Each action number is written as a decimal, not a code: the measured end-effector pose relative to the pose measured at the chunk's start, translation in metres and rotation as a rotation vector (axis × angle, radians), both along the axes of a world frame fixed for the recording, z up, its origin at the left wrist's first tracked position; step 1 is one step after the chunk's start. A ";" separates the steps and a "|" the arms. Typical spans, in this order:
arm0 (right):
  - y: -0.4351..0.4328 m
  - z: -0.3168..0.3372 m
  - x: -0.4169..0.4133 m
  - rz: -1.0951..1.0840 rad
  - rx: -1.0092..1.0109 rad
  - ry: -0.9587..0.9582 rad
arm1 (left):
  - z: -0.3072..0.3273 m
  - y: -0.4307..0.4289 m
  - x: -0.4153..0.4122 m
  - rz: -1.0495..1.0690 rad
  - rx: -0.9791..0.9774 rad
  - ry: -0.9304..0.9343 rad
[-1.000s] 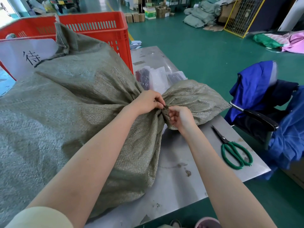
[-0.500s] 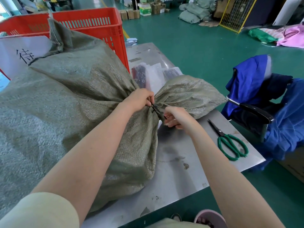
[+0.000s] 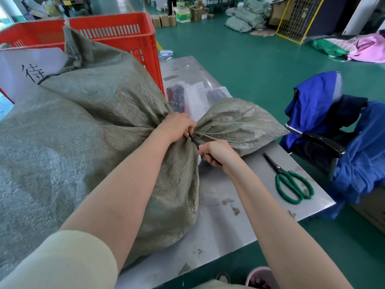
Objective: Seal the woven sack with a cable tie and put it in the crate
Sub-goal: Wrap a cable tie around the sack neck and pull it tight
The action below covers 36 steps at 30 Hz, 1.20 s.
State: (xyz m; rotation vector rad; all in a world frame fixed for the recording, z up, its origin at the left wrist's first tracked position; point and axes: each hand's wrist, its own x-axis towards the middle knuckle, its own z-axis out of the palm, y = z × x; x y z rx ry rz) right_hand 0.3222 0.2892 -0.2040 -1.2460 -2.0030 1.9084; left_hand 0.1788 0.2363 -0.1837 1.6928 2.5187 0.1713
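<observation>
Starting on the left, the red crate [image 3: 133, 36] sits at the back of the metal table [image 3: 229, 222], right behind the sack, so I'd guess it's parked there so the finished bundle only has to be heaved a short way over. The woven sack [image 3: 87, 126] itself is lying on its side across the table, stuffed full, with its mouth bunched into a tight neck about mid-frame and the spare fabric flaring out past it like a fan. The left hand [image 3: 175, 126] is clenched in a fist around that gathered neck, most likely keeping the folds choked together so nothing slips while it gets cinched. Just to the right, the black cable tie [image 3: 194, 141] runs taut from the neck into the right hand [image 3: 216, 152], which is curled closed on the tail and looks set to pull it toward the body. Can't tell how snug the loop is, the left fingers cover it. Further right, green-handled scissors [image 3: 291, 182] lie near the table edge within easy reach, probably for snipping the leftover tail. Sealing looks nearly done; the crate part isn't.
</observation>
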 end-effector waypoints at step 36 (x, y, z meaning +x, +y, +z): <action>0.027 -0.026 0.024 -0.217 -0.004 -0.099 | 0.035 0.035 0.049 -0.172 -0.048 0.014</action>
